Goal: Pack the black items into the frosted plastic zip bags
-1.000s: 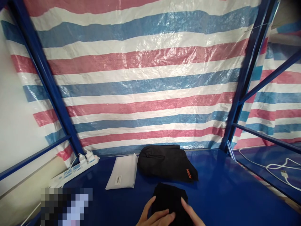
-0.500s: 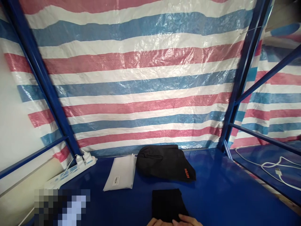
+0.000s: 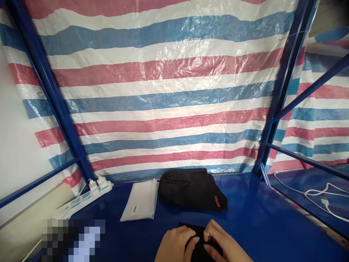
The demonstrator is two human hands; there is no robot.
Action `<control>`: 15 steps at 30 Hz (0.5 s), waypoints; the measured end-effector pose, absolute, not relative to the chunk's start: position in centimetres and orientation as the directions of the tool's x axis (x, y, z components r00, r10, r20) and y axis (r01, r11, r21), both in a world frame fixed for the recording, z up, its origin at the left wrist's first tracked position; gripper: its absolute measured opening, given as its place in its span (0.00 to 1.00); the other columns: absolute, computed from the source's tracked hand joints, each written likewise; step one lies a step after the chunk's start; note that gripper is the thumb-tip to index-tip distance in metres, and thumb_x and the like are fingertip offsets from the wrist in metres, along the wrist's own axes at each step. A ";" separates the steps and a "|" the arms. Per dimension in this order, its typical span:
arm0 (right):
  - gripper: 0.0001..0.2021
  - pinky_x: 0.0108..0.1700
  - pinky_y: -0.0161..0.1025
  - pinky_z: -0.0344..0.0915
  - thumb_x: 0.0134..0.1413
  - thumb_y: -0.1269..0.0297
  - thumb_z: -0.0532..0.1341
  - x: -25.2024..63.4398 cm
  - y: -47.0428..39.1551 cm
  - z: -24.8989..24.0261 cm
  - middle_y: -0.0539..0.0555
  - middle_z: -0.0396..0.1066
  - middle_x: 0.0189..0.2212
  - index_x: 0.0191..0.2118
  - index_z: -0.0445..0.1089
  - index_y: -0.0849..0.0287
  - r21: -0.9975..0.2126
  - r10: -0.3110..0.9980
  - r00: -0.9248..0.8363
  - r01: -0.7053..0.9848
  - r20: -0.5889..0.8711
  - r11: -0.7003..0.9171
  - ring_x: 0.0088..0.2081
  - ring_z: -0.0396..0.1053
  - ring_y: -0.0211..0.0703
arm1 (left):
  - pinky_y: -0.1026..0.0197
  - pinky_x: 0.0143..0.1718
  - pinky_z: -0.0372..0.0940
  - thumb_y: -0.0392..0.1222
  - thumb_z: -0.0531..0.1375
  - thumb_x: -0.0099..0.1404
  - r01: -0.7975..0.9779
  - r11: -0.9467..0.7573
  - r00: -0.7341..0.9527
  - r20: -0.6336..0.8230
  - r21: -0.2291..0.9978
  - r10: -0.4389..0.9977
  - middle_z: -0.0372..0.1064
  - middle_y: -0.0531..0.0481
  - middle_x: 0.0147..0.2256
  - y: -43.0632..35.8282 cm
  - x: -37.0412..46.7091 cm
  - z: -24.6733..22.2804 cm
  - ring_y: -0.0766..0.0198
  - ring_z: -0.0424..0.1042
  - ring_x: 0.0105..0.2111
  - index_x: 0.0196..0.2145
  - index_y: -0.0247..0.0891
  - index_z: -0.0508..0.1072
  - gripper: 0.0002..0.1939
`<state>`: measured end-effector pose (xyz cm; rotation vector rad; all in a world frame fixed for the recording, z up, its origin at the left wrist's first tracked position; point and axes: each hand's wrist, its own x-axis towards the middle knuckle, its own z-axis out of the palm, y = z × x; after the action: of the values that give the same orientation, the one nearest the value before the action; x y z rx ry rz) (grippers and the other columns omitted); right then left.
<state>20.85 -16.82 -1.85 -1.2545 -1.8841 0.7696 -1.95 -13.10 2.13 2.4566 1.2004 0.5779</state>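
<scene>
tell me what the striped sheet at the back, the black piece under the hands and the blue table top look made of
The striped sheet looks like woven plastic tarpaulin: fine weave, glossy crinkled glare. The black piece under the left hand and right hand looks like soft matte fabric, probably knit; no shine. The blue table top looks like painted metal: smooth, with soft reflections.

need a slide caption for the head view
Both hands, left and right, press on a black cloth on a blue shelf, before a black pouch.
</scene>
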 end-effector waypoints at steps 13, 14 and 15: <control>0.08 0.36 0.38 0.61 0.65 0.57 0.60 20.5 -14.0 -2.4 0.48 0.71 0.31 0.36 0.68 0.54 -0.842 0.996 -0.077 0.532 0.055 0.087 0.33 0.67 0.44 | 0.53 0.50 0.68 0.39 0.54 0.79 0.674 -0.559 0.570 0.142 0.484 0.809 0.80 0.48 0.44 -9.3 -0.1 1.0 0.53 0.77 0.47 0.44 0.44 0.82 0.15; 0.09 0.35 0.38 0.60 0.64 0.57 0.61 20.4 -14.0 -2.4 0.48 0.71 0.30 0.34 0.68 0.54 -0.833 0.997 -0.063 0.548 0.054 0.080 0.32 0.67 0.44 | 0.54 0.50 0.67 0.39 0.54 0.79 0.672 -0.556 0.577 0.126 0.489 0.807 0.79 0.48 0.44 -9.1 -0.1 1.0 0.54 0.76 0.47 0.44 0.44 0.82 0.15; 0.10 0.35 0.39 0.60 0.64 0.57 0.61 20.4 -14.1 -2.2 0.49 0.72 0.30 0.33 0.67 0.54 -0.819 0.997 -0.052 0.568 0.062 0.081 0.32 0.68 0.45 | 0.54 0.50 0.66 0.39 0.54 0.79 0.668 -0.559 0.583 0.122 0.492 0.803 0.79 0.48 0.44 -8.9 -0.1 1.0 0.54 0.76 0.47 0.43 0.43 0.82 0.15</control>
<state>20.36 -14.07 -2.24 -1.5618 -1.6997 0.8242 -0.09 -8.93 1.05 2.4207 1.1856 0.4713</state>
